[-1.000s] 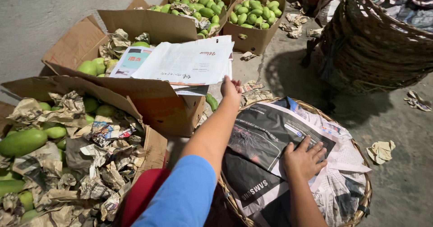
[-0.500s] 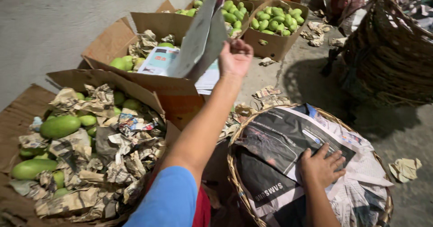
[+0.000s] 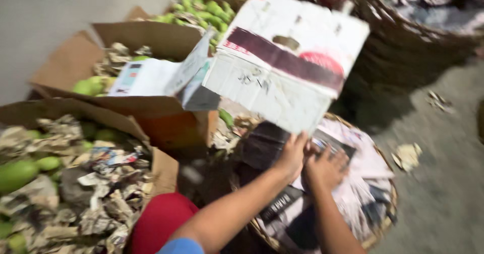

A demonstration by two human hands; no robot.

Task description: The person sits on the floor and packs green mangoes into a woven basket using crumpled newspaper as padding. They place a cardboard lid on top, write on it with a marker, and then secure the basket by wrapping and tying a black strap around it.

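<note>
Head view: left hand [image 3: 291, 155] grips a newspaper sheet [image 3: 286, 67] above the basket [image 3: 383, 218]; right hand [image 3: 326, 167] rests spread on its paper lining.

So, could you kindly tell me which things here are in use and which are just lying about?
In use: left hand holding newspaper sheet; right hand on paper-lined basket.
Lying about: mango boxes; shredded paper; paper scraps; dark baskets.
</note>
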